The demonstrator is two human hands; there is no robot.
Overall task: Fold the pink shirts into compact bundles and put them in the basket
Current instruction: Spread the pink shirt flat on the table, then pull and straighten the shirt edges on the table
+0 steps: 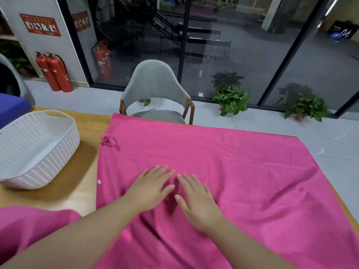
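Pink shirt [223,171]: spread flat across the wooden table [81,183], covering most of its right side. Near edge runs out the bottom of frame, so full length can't be seen; right edge drapes past the table edge. Small knotted or bunched bit of fabric [108,140] at its left edge, detail unclear. One white button [99,181] shows lower on that edge. Creases gather in the cloth below the hands.

Second pink garment [29,226]: bottom-left corner, cut off by frame; can't tell whether it lies on the table or is worn.

Basket [38,164]: white, perforated, w/ cut-out handle, on the table well left of the shirt, not touching it. Left part cropped. Interior as seen holds nothing.

Chair [155,88]: grey upholstery, wood frame, behind the table's far edge; legs hidden by shirt and table.

Left hand [151,187]: palm down, fingers straight and spread, pressing flat on the shirt centre. Grips nothing.

Right hand [198,199]: same posture, palm down, fingers extended, just beside the left hand, fingertips nearly meeting. Grips nothing.

Background: glass wall, dark beyond, w/ reflections. Two potted plants [231,100] on the floor by the glass. Fire extinguishers [54,72] at left wall; label text too small to read. Red wall poster [39,25] has writing, illegible. Blue item [11,107] at far left, cropped, unidentified.
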